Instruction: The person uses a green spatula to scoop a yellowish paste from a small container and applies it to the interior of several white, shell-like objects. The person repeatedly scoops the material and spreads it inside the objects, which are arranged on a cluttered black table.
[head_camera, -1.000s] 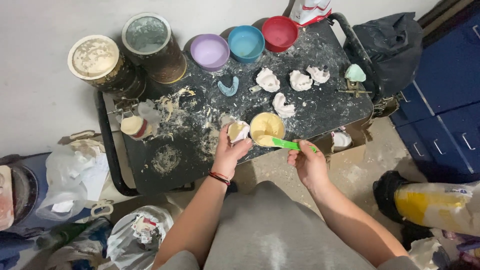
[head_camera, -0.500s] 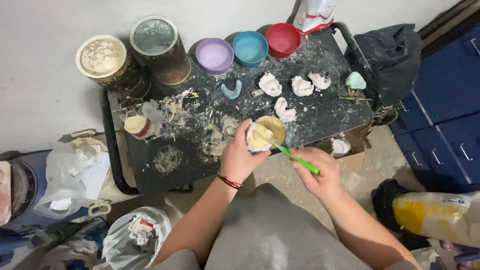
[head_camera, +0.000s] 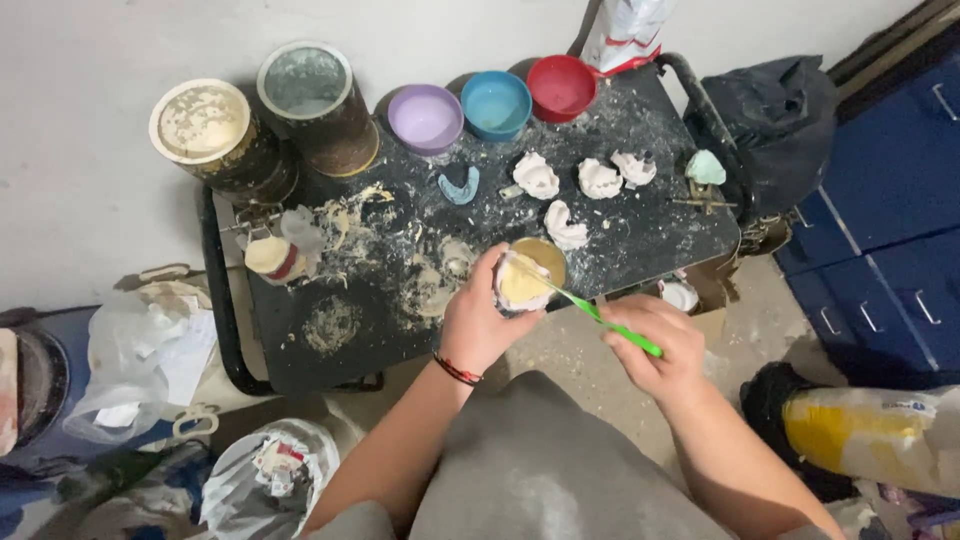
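Observation:
My left hand (head_camera: 478, 318) grips a small round bowl (head_camera: 523, 282) filled with pale yellow paste, held just over the near edge of a black, plaster-spattered cart (head_camera: 330, 330). My right hand (head_camera: 655, 345) holds a green-handled spatula (head_camera: 610, 322) whose tip reaches into the bowl. A second yellowish bowl (head_camera: 548, 256) sits on the cart right behind the held one. Several white plaster casts (head_camera: 565, 226) lie on the cart beyond it.
Purple (head_camera: 425, 116), blue (head_camera: 496, 102) and red (head_camera: 560, 86) mixing bowls line the cart's far edge, with two large tins (head_camera: 305, 90) at the far left. A blue tray (head_camera: 459, 186) lies mid-cart. Blue cabinets (head_camera: 880, 200) stand at right; bags and a bin crowd the floor at left.
My left hand lifted the small bowl off the cart and drew it toward me. My right hand swung the spatula tip into the bowl.

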